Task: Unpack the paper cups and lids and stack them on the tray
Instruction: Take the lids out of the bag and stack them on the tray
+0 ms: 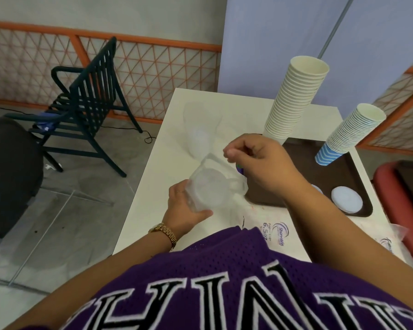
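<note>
A clear plastic sleeve of lids (209, 190) lies on the white table (153, 186), and my left hand (186, 208) grips its near end. My right hand (255, 160) pinches the sleeve's loose plastic wrap at the far end, fingers closed. On the brown tray (329, 177) to the right stand a tall cream cup stack (296, 98) and a shorter blue-patterned cup stack (348, 134), both leaning. White lids (346, 198) lie flat at the tray's near right corner. A second lid partly shows behind my right forearm.
Another clear bag of lids (200, 127) lies further back on the table. Empty printed wrappers (277, 234) lie at the near table edge. A red tray (401, 210) is at the right. A dark chair (86, 98) stands on the floor to the left.
</note>
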Available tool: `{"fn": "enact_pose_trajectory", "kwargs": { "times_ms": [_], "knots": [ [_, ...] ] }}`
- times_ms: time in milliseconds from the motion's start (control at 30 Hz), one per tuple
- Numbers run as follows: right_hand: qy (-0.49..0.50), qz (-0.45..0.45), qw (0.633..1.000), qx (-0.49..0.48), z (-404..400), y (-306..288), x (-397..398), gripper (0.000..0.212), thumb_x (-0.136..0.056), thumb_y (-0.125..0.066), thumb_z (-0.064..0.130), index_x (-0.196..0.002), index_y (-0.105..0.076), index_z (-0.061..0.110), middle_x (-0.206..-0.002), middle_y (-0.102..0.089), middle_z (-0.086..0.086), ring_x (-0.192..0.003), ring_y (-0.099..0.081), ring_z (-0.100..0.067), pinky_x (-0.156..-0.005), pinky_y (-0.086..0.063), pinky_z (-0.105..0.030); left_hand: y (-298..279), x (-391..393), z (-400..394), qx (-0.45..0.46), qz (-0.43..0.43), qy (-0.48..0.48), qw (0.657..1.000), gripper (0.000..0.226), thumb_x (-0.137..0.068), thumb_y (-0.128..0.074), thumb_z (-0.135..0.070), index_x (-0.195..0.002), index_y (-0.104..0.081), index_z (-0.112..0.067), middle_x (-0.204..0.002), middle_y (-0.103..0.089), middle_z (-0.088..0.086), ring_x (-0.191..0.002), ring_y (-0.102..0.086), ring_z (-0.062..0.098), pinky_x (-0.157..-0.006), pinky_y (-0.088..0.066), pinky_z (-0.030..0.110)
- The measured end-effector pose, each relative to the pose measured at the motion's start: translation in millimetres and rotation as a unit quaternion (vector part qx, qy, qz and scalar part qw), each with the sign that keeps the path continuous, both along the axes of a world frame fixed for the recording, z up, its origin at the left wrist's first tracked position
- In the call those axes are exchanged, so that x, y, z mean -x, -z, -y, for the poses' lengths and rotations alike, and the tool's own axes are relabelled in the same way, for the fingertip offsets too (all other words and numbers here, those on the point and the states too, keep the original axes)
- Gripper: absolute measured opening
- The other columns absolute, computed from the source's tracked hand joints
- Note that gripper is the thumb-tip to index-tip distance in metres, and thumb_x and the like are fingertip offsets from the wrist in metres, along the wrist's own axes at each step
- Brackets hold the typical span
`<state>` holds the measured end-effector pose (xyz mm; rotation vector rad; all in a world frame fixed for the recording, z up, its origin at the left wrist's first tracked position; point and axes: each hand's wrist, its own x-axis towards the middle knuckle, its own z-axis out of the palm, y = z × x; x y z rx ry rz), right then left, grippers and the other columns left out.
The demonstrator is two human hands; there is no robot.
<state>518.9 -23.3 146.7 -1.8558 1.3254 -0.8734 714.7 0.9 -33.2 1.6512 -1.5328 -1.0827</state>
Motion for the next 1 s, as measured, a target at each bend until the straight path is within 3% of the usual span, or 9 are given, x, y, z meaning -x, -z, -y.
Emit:
{"fn": "enact_pose_trajectory", "kwargs": {
  "times_ms": [67, 133, 233, 400, 467, 567, 767, 900, 1000],
  "knots": [
    [-0.061, -0.16, 0.985, -0.028, 8, 2, -1, 0.014, -0.093, -0.062, 0.017, -0.1, -0.073, 0.023, -0.094, -0.07, 0.012, -0.085, -0.065, -0.002, -0.078, -0.051, -0.017, 0, 1, -1, 0.016, 0.014, 0.016, 1.0, 0.099, -0.063, -0.09, -0.029, -0.139, -0.027, -0.025, -0.128, -0.019, -0.013, -0.122, -0.04, 0.014, -0.103, -0.045, 0.034],
    [-0.124, -0.328, 0.936, -0.029, 11, 15, -7, 0.024, -0.095, -0.057, 0.017, -0.113, -0.071, 0.023, -0.11, -0.068, 0.008, -0.099, -0.062, -0.009, -0.088, -0.049, -0.027, -1, 1, 0, 0.035, 0.02, 0.029, 0.999, 0.096, -0.061, -0.091, -0.028, -0.135, -0.03, -0.028, -0.127, -0.022, -0.013, -0.12, -0.042, 0.014, -0.101, -0.047, 0.033],
    [-0.153, -0.39, 0.908, -0.009, 12, 36, -14, 0.035, -0.095, -0.05, 0.01, -0.126, -0.063, 0.016, -0.122, -0.061, -0.005, -0.11, -0.058, -0.026, -0.091, -0.048, -0.037, -5, 3, -1, 0.059, 0.054, 0.062, 0.995, 0.092, -0.056, -0.084, -0.042, -0.128, -0.026, -0.039, -0.125, -0.021, -0.016, -0.123, -0.039, 0.015, -0.099, -0.046, 0.032],
    [-0.179, -0.5, 0.842, 0.093, 20, 62, -20, 0.068, -0.086, -0.067, 0.012, -0.146, -0.038, 0.023, -0.136, -0.048, -0.004, -0.124, -0.045, -0.024, -0.098, -0.042, -0.034, -10, 4, 1, 0.074, 0.102, 0.088, 0.988, 0.097, -0.055, -0.076, -0.05, -0.136, -0.029, -0.024, -0.129, -0.021, -0.013, -0.126, -0.037, 0.019, -0.1, -0.046, 0.04],
    [-0.171, -0.481, 0.858, 0.057, 22, 62, -20, 0.057, -0.088, -0.064, 0.01, -0.141, -0.046, 0.02, -0.131, -0.05, -0.007, -0.116, -0.05, -0.026, -0.09, -0.043, -0.031, -12, 3, -1, 0.079, 0.095, 0.083, 0.989, 0.095, -0.054, -0.075, -0.054, -0.133, -0.027, -0.031, -0.125, -0.022, -0.015, -0.125, -0.038, 0.018, -0.1, -0.047, 0.041],
    [-0.152, -0.388, 0.909, -0.008, 23, 58, -16, 0.034, -0.095, -0.052, 0.006, -0.127, -0.059, 0.016, -0.124, -0.054, -0.009, -0.106, -0.056, -0.03, -0.085, -0.048, -0.039, -13, 3, -4, 0.084, 0.075, 0.078, 0.991, 0.093, -0.052, -0.071, -0.061, -0.131, -0.027, -0.038, -0.122, -0.022, -0.017, -0.124, -0.039, 0.017, -0.102, -0.045, 0.041],
    [-0.163, -0.355, 0.918, -0.066, 32, 57, -12, 0.028, -0.093, -0.053, 0.006, -0.112, -0.07, 0.018, -0.096, -0.065, 0.004, -0.087, -0.06, -0.014, -0.074, -0.046, -0.028, -13, 5, -7, 0.058, 0.059, 0.08, 0.993, 0.098, -0.049, -0.069, -0.062, -0.135, -0.033, -0.031, -0.128, -0.026, -0.009, -0.125, -0.041, 0.017, -0.105, -0.044, 0.042],
    [-0.212, -0.365, 0.904, -0.071, 37, 62, -11, 0.036, -0.092, -0.052, -0.007, -0.118, -0.069, 0.01, -0.116, -0.063, -0.007, -0.099, -0.062, -0.023, -0.086, -0.048, -0.03, -12, 5, -6, 0.055, 0.058, 0.08, 0.994, 0.102, -0.05, -0.069, -0.064, -0.137, -0.034, -0.026, -0.132, -0.028, -0.005, -0.126, -0.039, 0.017, -0.106, -0.042, 0.042],
    [-0.212, -0.366, 0.905, -0.043, 39, 68, -8, 0.035, -0.09, -0.053, -0.004, -0.113, -0.072, 0.016, -0.119, -0.054, 0.001, -0.101, -0.055, -0.016, -0.085, -0.046, -0.028, -16, 6, -3, 0.049, 0.052, 0.09, 0.993, 0.102, -0.049, -0.069, -0.063, -0.137, -0.034, -0.025, -0.133, -0.029, -0.003, -0.124, -0.04, 0.016, -0.105, -0.043, 0.039]
  ]
}}
